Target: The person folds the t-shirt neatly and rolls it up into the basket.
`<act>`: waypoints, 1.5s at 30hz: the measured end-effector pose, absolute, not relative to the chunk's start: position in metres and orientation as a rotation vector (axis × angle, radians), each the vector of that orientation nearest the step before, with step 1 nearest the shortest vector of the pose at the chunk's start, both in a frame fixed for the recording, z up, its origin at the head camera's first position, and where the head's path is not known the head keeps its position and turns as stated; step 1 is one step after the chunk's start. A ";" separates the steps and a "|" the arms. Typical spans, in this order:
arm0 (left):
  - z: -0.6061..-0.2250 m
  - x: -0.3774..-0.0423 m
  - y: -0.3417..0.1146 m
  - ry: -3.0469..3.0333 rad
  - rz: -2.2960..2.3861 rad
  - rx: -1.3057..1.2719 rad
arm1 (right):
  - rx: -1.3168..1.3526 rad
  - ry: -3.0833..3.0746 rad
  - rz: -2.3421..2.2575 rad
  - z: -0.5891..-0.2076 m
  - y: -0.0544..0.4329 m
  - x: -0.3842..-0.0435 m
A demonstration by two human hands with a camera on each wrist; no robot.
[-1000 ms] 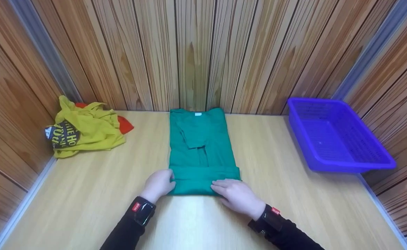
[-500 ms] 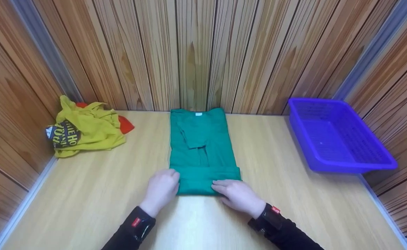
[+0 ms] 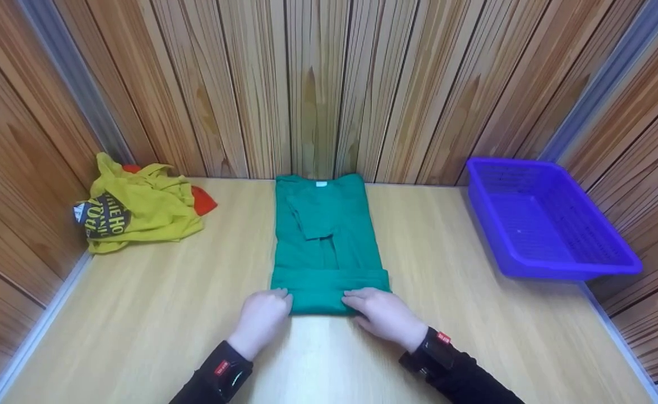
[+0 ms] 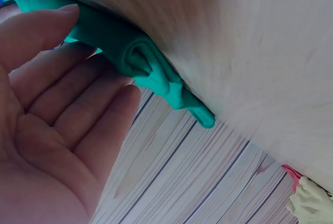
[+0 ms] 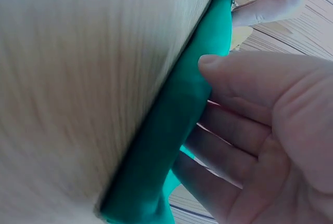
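Observation:
A green T-shirt (image 3: 357, 235) lies folded into a long rectangle, its collar at the far wall and a folded band across its near end. My left hand (image 3: 262, 316) rests on the left part of that band. In the left wrist view its fingers reach over the rolled green cloth (image 4: 132, 52), with the thumb apart from them. On the band's right part lies my right hand (image 3: 387, 315), fingers fairly straight. The right wrist view has its thumb against the near fold (image 5: 171, 104) and the other fingers on top; some fingertips are hidden.
A crumpled yellow shirt (image 3: 157, 210) with dark lettering lies at the far left, with red cloth (image 3: 202, 201) under it. At the right stands a purple plastic basket (image 3: 573, 269). Wood-patterned walls (image 3: 314, 84) enclose the table on the back and sides.
My left hand has moved from the band's left edge inward onto its top, then slid slightly toward the near edge. My right hand stays almost in place. The basket and yellow shirt are unmoved.

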State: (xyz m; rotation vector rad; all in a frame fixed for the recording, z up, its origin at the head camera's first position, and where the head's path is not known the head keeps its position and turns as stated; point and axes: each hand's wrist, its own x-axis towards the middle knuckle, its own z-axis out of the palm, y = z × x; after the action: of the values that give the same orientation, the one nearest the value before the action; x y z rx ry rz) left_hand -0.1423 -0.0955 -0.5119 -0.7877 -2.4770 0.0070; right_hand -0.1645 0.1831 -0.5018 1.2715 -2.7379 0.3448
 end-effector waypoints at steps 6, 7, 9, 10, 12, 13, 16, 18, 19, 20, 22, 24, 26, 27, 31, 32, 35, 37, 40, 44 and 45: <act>-0.511 -0.145 -0.096 -2.505 0.069 -0.772 | 1.230 -2.715 0.304 -0.501 0.178 -0.167; -0.511 -0.146 -0.096 -2.510 0.066 -0.770 | 1.218 -2.708 0.296 -0.501 0.177 -0.168; -0.510 -0.147 -0.097 -2.525 0.033 -0.758 | 1.194 -2.699 0.284 -0.501 0.176 -0.170; -0.510 -0.148 -0.097 -2.534 0.010 -0.749 | 1.184 -2.697 0.281 -0.501 0.175 -0.171; -0.510 -0.149 -0.097 -2.553 -0.044 -0.731 | 1.166 -2.696 0.280 -0.501 0.174 -0.172; -0.510 -0.149 -0.097 -2.559 -0.069 -0.722 | 1.160 -2.694 0.281 -0.502 0.174 -0.173; -0.511 -0.151 -0.098 -2.566 -0.130 -0.699 | 1.154 -2.670 0.281 -0.503 0.172 -0.174; -0.512 -0.151 -0.098 -2.563 -0.150 -0.692 | 1.153 -2.641 0.278 -0.505 0.172 -0.175; -0.513 -0.151 -0.098 -2.560 -0.156 -0.688 | 1.151 -2.628 0.275 -0.505 0.172 -0.175; -0.513 -0.151 -0.099 -2.559 -0.160 -0.686 | 1.150 -2.617 0.273 -0.506 0.172 -0.175; -0.512 -0.151 -0.099 -2.563 -0.168 -0.689 | 1.145 -2.610 0.281 -0.507 0.172 -0.174; -0.511 -0.149 -0.100 -2.570 -0.185 -0.692 | 1.145 -2.618 0.302 -0.507 0.172 -0.173; -0.509 -0.148 -0.101 -2.579 -0.208 -0.699 | 1.151 -2.628 0.327 -0.506 0.173 -0.172; -0.509 -0.147 -0.101 -2.584 -0.224 -0.701 | 1.157 -2.632 0.339 -0.506 0.173 -0.171; -0.506 -0.144 -0.103 -2.594 -0.306 -0.709 | 1.190 -2.630 0.386 -0.505 0.176 -0.171; -0.506 -0.144 -0.103 -2.600 -0.326 -0.706 | 1.196 -2.633 0.401 -0.505 0.176 -0.171; -0.506 -0.146 -0.104 -2.629 -0.385 -0.686 | 1.210 -2.649 0.448 -0.504 0.178 -0.173; -0.505 -0.149 -0.104 -2.653 -0.416 -0.664 | 1.207 -2.673 0.470 -0.503 0.179 -0.176; -0.505 -0.153 -0.103 -2.671 -0.455 -0.635 | 1.197 -2.726 0.502 -0.501 0.179 -0.180; -0.505 -0.160 -0.103 -2.672 -0.483 -0.603 | 1.190 -2.776 0.548 -0.501 0.179 -0.187; -0.505 -0.162 -0.103 -2.672 -0.489 -0.597 | 1.193 -2.781 0.561 -0.501 0.179 -0.189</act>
State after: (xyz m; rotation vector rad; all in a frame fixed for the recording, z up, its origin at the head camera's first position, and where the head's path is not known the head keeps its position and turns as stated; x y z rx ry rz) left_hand -0.1615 -0.1028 -0.5051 -0.5971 -2.6720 -0.4889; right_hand -0.1885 0.1788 -0.5006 1.1928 -2.7812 0.5612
